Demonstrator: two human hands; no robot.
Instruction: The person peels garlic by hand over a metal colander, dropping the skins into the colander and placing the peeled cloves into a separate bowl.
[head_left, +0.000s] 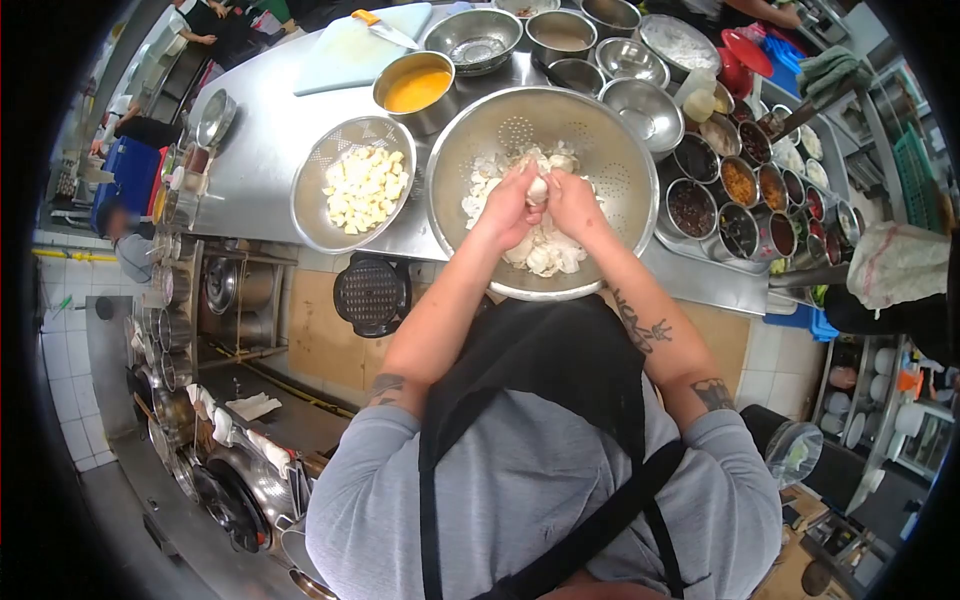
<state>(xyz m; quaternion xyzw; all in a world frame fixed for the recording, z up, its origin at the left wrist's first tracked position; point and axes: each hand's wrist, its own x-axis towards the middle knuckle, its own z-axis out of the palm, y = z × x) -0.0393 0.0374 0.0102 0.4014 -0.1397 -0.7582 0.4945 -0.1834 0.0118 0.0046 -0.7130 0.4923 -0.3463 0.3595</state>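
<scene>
My left hand [510, 208] and my right hand [577, 207] meet above a large perforated steel colander [447, 170]. Between their closed fingers is a whitish garlic bulb [537, 190], partly covered by the fingertips. Below them in the colander lie more garlic and loose papery skins [548, 255], some hidden by my hands and forearms. To the left, a smaller colander [312, 205] holds many pale peeled garlic cloves [366, 188]; it rests tilted at the counter's front edge.
A steel pot of orange liquid [418, 90] stands behind the colanders, near a pale cutting board [365, 45] with an orange-handled knife [385, 28]. Steel bowls [643, 115] and pots of ingredients [691, 207] crowd the right. A black stool [371, 296] is below the counter. Other people are at far left.
</scene>
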